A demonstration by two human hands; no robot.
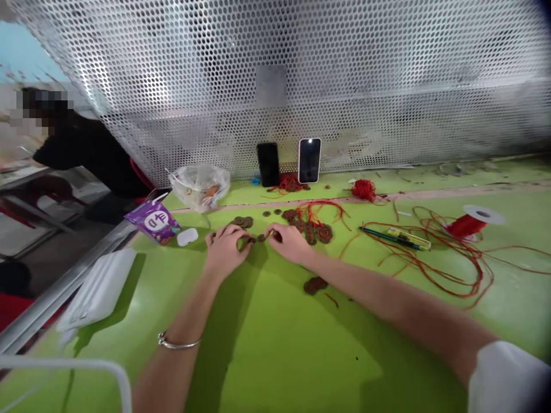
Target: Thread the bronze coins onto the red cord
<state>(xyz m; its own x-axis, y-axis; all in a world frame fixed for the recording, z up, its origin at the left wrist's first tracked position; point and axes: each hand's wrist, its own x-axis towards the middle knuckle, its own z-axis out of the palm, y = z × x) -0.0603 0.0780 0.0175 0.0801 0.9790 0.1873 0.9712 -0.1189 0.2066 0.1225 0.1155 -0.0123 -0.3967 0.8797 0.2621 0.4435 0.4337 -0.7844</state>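
Green table (pixel 275 344) is spread under a wall of metal with many small holes. At the far left, a purple packet (pixel 152 221) and a small white case (pixel 187 236) are seen. Next, the left hand (pixel 224 248) is laid flat on the table, fingers curled over small brown coins (pixel 260 237). Just beside it, the right hand (pixel 290 242) is pinched on a coin. Farther right, red string (pixel 430 252) is spread out, and a red spool (pixel 471 221) is seen.
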